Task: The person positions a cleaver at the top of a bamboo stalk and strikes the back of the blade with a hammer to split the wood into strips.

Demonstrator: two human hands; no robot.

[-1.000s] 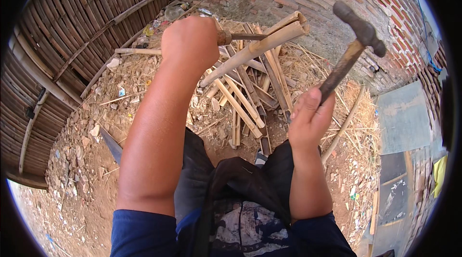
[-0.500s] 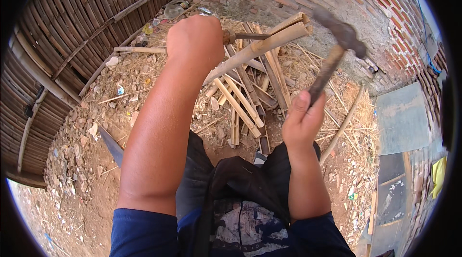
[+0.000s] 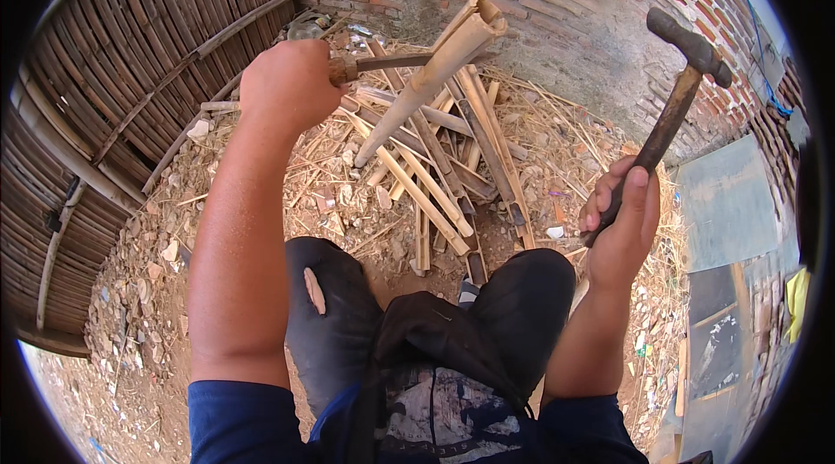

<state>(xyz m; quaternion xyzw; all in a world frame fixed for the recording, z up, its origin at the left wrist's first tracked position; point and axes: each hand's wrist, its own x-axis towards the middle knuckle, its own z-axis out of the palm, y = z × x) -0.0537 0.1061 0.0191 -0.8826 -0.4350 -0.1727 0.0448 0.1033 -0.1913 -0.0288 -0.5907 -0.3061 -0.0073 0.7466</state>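
My left hand [image 3: 287, 86] is closed round the wooden handle of a long-bladed knife [image 3: 391, 62], held out at the far left of centre. The blade runs rightward into a tilted bamboo pole [image 3: 426, 81], whose upper end shows a lengthwise split; the knife appears lodged in it. Its lower end hangs over a pile of split bamboo strips [image 3: 426, 194]. At the right, my right hand [image 3: 624, 212] grips a hammer [image 3: 670, 116] by its dark lower handle. The metal head is raised, apart from the knife and the bamboo.
A brick wall [image 3: 548, 20] stands beyond the pile, and a bamboo-slat fence [image 3: 156, 38] rises at the left. Stones and straw cover the dirt ground [image 3: 148, 290]. Flat grey panels [image 3: 731, 203] lie along the right side. My bent knees [image 3: 522, 299] are close below the pile.
My left hand has moved left, carrying the knife and bamboo; the pole now leans more upright. My right hand has swung the hammer to the right, away from the bamboo.
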